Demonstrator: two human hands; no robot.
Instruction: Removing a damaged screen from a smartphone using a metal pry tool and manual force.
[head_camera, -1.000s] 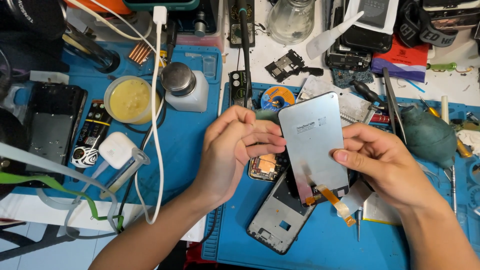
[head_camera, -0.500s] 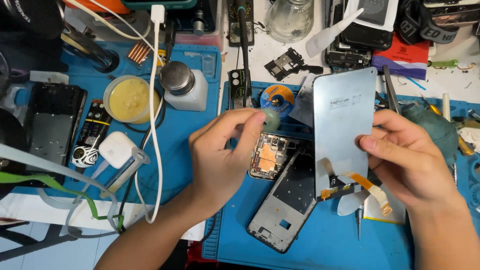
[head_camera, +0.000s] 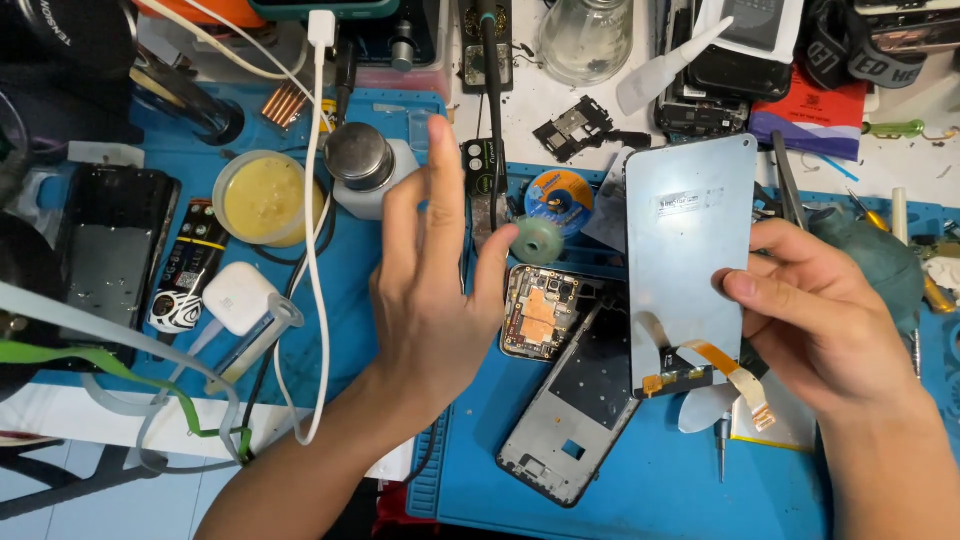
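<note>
Holding the screen (head_camera: 688, 262) upright-ish in the right hand (head_camera: 820, 320), pinched by its right edge, long axis running away from me, flex cable dangling at the near end. Left hand (head_camera: 430, 290) is open, holding nothing, fingers spread. Frame (head_camera: 575, 410) lies on the mat between both hands, just below-left of the screen.
</note>
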